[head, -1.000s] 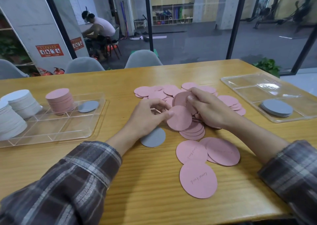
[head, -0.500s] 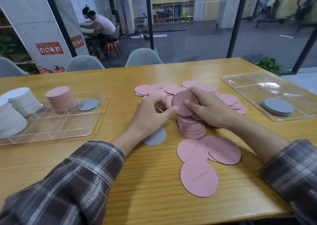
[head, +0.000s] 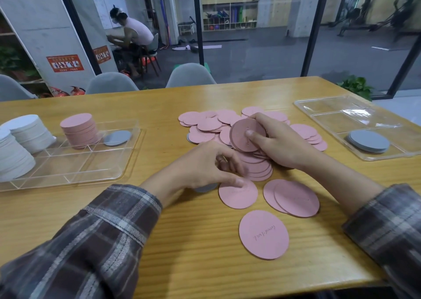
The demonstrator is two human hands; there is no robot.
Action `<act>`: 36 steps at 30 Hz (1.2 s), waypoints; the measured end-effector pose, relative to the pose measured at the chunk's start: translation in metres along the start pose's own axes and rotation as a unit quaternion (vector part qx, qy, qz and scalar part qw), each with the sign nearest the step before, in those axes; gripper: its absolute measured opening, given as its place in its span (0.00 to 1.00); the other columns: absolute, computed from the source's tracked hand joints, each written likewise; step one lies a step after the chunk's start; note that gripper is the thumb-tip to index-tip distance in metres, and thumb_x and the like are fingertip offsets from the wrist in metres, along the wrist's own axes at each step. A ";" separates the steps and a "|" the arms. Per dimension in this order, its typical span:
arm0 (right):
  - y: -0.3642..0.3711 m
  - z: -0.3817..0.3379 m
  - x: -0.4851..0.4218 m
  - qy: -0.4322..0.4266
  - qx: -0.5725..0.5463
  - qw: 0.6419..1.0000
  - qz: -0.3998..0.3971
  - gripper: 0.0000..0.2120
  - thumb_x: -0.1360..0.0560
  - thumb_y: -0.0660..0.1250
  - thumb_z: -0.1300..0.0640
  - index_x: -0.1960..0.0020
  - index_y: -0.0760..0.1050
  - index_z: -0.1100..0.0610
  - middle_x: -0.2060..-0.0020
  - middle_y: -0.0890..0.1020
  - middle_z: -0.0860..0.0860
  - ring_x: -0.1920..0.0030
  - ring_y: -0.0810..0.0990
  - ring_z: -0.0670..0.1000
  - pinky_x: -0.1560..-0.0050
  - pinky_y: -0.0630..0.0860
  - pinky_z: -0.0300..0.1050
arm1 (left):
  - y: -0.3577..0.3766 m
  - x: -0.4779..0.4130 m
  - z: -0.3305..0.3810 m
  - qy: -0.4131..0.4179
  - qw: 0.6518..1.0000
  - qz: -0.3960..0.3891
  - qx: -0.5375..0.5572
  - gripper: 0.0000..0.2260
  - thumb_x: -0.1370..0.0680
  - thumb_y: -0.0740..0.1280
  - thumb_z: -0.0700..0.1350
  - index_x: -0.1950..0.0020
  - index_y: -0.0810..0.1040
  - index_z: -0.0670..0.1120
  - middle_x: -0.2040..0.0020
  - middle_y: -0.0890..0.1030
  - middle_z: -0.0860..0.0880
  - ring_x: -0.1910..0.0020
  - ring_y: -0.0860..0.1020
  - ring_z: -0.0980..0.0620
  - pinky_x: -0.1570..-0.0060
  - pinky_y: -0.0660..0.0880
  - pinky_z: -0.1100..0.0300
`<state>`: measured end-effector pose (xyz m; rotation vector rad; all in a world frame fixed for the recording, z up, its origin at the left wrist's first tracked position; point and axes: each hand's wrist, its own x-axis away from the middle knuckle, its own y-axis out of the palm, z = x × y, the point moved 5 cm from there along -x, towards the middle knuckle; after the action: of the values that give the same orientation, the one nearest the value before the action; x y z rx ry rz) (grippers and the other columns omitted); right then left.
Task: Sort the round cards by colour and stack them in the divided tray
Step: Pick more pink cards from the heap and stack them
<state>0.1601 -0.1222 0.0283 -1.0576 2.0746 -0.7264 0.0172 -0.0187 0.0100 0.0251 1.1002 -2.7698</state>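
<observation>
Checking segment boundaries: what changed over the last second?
The left hand left the gathered stack of pink round cards and drew back toward the person; its thumb now touches a loose pink round card on the wooden table. The right hand keeps gripping the stack. The clear plastic divided tray is unchanged.

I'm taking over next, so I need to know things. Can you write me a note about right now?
Right hand: grips a bundle of pink cards.
Left hand: thumb on a loose pink card; grip unclear.
Done: pink stack and white stacks in the left tray; grey stack in the right tray.
To do: the pink pile and a grey card under the left hand.
</observation>
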 end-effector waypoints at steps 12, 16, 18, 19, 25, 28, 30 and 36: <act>0.000 -0.002 0.001 0.006 0.004 1.000 -0.001 0.09 0.16 0.62 0.52 0.37 0.73 0.51 0.50 0.78 0.39 0.53 0.75 0.41 0.56 0.65 0.23 | -0.005 0.004 0.003 -0.028 0.999 -0.032 -0.017 0.13 0.32 0.85 0.45 0.54 0.84 0.46 0.62 0.82 0.60 0.63 0.77 0.56 0.59 0.75 0.62; 0.001 -0.002 0.002 0.006 -0.001 1.000 -0.008 0.07 0.16 0.62 0.52 0.39 0.73 0.51 0.55 0.79 0.38 0.55 0.76 0.34 0.59 0.66 0.28 | -0.008 0.003 -0.002 -0.032 0.998 -0.041 0.028 0.16 0.31 0.84 0.40 0.48 0.83 0.46 0.59 0.82 0.51 0.62 0.77 0.53 0.55 0.79 0.52; 0.002 -0.002 0.002 0.009 -0.013 1.000 -0.012 0.06 0.16 0.61 0.52 0.40 0.73 0.50 0.58 0.79 0.39 0.59 0.77 0.38 0.58 0.68 0.35 | -0.010 0.002 -0.004 -0.029 0.998 -0.041 0.026 0.12 0.28 0.81 0.39 0.47 0.84 0.45 0.59 0.82 0.51 0.62 0.77 0.56 0.57 0.77 0.61; 0.003 -0.002 0.002 0.014 -0.028 0.999 -0.016 0.06 0.16 0.61 0.52 0.40 0.73 0.49 0.59 0.79 0.40 0.62 0.78 0.39 0.59 0.69 0.38 | -0.012 0.003 -0.005 -0.027 0.999 -0.035 0.026 0.10 0.27 0.80 0.39 0.47 0.85 0.45 0.59 0.82 0.51 0.62 0.77 0.58 0.58 0.75 0.65; 0.008 0.003 0.001 0.059 -0.142 0.987 -0.038 0.09 0.15 0.58 0.53 0.53 0.73 0.49 0.67 0.76 0.42 0.70 0.77 0.47 0.67 0.71 0.41 | -0.035 0.000 -0.019 -0.019 0.983 0.111 0.143 0.02 0.21 0.74 0.38 0.50 0.83 0.43 0.58 0.80 0.48 0.59 0.78 0.51 0.55 0.77 0.58; 0.010 0.000 0.001 0.063 -0.182 0.980 -0.054 0.14 0.14 0.56 0.51 0.58 0.72 0.46 0.66 0.75 0.46 0.68 0.76 0.49 0.71 0.69 0.38 | -0.039 -0.003 -0.022 -0.016 0.960 0.210 0.184 0.03 0.20 0.72 0.36 0.51 0.82 0.44 0.59 0.78 0.46 0.62 0.77 0.50 0.60 0.79 0.61; 0.012 -0.005 0.002 0.056 -0.199 0.976 -0.065 0.14 0.14 0.55 0.49 0.55 0.74 0.45 0.66 0.76 0.49 0.67 0.76 0.50 0.71 0.69 0.39 | -0.034 -0.004 -0.023 -0.019 0.952 0.242 0.187 0.04 0.20 0.72 0.36 0.51 0.82 0.44 0.59 0.78 0.46 0.63 0.77 0.52 0.60 0.79 0.62; 0.015 -0.008 0.003 0.008 -0.146 0.986 -0.085 0.04 0.17 0.64 0.49 0.47 0.75 0.49 0.62 0.82 0.59 0.67 0.78 0.52 0.66 0.76 0.53 | -0.025 -0.007 -0.021 -0.026 0.940 0.274 0.200 0.03 0.20 0.73 0.38 0.50 0.80 0.42 0.58 0.82 0.45 0.66 0.81 0.52 0.61 0.81 0.58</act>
<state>0.1458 -0.1158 0.0213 -1.4082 2.1682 -0.5204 0.0192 0.0140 0.0122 0.2624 0.4070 -2.4048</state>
